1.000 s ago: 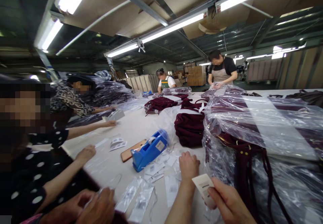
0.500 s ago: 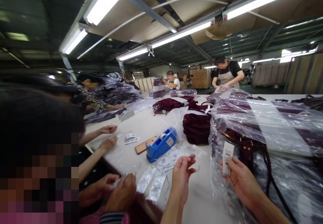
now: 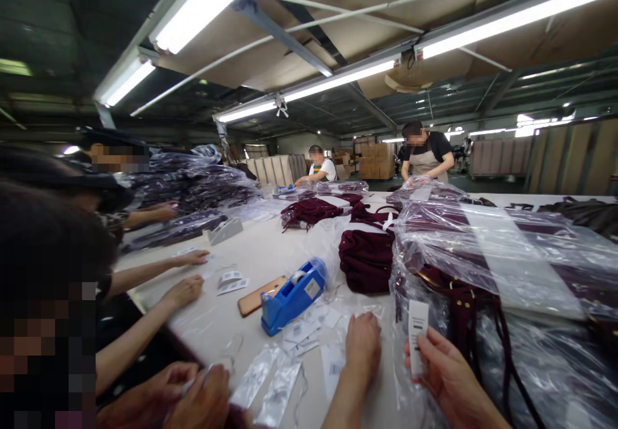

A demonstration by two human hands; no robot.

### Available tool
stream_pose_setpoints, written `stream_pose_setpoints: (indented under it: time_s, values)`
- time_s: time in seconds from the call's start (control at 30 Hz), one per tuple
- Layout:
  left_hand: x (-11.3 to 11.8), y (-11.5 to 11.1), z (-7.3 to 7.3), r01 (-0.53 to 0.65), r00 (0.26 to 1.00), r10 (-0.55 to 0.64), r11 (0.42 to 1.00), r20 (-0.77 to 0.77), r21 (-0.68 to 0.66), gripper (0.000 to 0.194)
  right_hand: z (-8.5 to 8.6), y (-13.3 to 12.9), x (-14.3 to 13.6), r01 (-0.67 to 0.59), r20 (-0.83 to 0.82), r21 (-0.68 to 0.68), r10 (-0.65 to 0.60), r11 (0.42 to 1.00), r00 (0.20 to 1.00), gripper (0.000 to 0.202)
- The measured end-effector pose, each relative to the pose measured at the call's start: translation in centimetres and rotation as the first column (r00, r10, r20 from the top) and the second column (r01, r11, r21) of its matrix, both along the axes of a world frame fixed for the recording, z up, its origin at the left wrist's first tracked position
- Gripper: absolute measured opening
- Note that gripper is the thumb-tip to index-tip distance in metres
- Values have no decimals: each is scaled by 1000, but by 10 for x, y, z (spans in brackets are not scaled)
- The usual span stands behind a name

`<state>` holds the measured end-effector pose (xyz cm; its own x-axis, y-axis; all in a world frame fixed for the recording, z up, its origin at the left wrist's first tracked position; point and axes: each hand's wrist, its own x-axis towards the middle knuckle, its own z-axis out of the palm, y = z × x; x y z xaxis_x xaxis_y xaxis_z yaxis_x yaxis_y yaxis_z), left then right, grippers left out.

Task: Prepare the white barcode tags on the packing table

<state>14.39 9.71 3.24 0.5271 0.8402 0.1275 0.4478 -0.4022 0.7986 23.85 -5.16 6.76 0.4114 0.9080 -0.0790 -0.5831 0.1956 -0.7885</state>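
My right hand (image 3: pixel 447 377) holds a white barcode tag (image 3: pixel 418 327) upright against a clear plastic bag (image 3: pixel 502 274) of dark maroon garments. My left hand (image 3: pixel 363 348) rests palm down on the white table (image 3: pixel 261 255), on loose white tags and small clear sleeves (image 3: pixel 309 332). A blue tape dispenser (image 3: pixel 292 296) stands just left of that hand, with an orange-brown phone (image 3: pixel 261 295) beside it.
A folded maroon garment (image 3: pixel 367 258) lies behind the dispenser. A co-worker's hands (image 3: pixel 183 397) work on small sleeves at my left; other arms (image 3: pixel 181 292) reach onto the table. Two people stand at the far end. Bagged garments pile up at left.
My left hand dropped from a raised, pinching pose onto the tags on the table. My right hand keeps the tag upright and shifted slightly left and lower in view. The view also shifted.
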Motion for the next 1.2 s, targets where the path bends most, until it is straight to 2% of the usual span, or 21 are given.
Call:
stream_pose_setpoints:
  time_s: [0.1, 0.17, 0.23, 0.27, 0.3, 0.37, 0.4, 0.47, 0.6, 0.67, 0.7, 0.73, 0.8, 0.87, 0.9, 0.97, 1.0, 1.07, 1.2]
  values:
    - [-16, 5, 13, -12, 971, 36, 995, 237, -103, 37, -2, 1, 2, -18, 0, -3, 18, 1000, 1000, 41]
    - [-31, -2, 23, 18, 921, 51, 985, 386, -172, 50, -3, 0, 4, -30, -62, 3, 30, 1000, 998, 40]
    - [-48, -18, 31, 110, 833, 50, 961, 550, -253, 54, -3, -2, 5, -75, -160, 22, 78, 997, 984, 36]
    - [-57, -28, 34, 191, 759, 57, 933, 649, -306, 51, -1, -3, 5, -109, -212, 32, 114, 993, 971, 33]
    - [-66, -38, 36, 321, 632, 99, 870, 769, -375, 45, 0, -4, 4, -145, -259, 41, 151, 989, 954, 30]
    - [-80, -59, 36, 557, 413, 194, 719, 890, -415, 36, 6, -5, 0, -204, -322, 51, 210, 978, 923, 26]
    - [-86, -69, 34, 633, 347, 223, 660, 911, -403, 34, 10, -6, -3, -227, -341, 59, 233, 972, 911, 24]
    - [-94, -87, 29, 695, 314, 219, 610, 924, -381, 34, 18, -8, -11, -268, -361, 95, 284, 959, 888, 22]
    - [-107, -112, 18, 700, 334, 230, 589, 914, -404, 34, 39, -17, -24, -331, -342, 157, 366, 930, 865, 13]
    - [-117, -119, 19, 679, 380, 238, 584, 894, -444, 33, 49, -25, -28, -345, -290, 145, 373, 928, 881, 13]
    - [-123, -121, 22, 646, 410, 245, 602, 879, -469, 33, 55, -29, -28, -358, -255, 129, 379, 925, 889, 15]
    - [-129, -123, 27, 590, 444, 252, 640, 860, -492, 33, 60, -34, -29, -378, -215, 107, 392, 920, 895, 17]
    - [-139, -126, 42, 409, 523, 256, 762, 813, -503, 35, 69, -43, -30, -435, -131, 48, 438, 899, 889, 20]
    - [-144, -133, 59, 235, 638, 205, 866, 742, -441, 36, 76, -53, -33, -488, -58, -15, 486, 873, 872, 22]
    - [-144, -138, 68, 201, 693, 161, 894, 703, -402, 36, 79, -58, -35, -508, -30, -45, 507, 860, 862, 23]
    - [-140, -148, 82, 234, 772, 48, 906, 634, -353, 30, 83, -66, -41, -543, 15, -87, 547, 835, 837, 24]
    - [-138, -153, 87, 251, 787, 17, 904, 617, -345, 28, 84, -69, -43, -559, 33, -98, 564, 823, 825, 25]
    - [-134, -161, 90, 233, 793, 37, 904, 609, -358, 29, 84, -72, -48, -587, 62, -114, 596, 801, 801, 26]
    - [-131, -169, 83, 179, 798, 111, 895, 592, -409, 30, 84, -76, -54, -604, 128, -169, 625, 779, 770, 28]
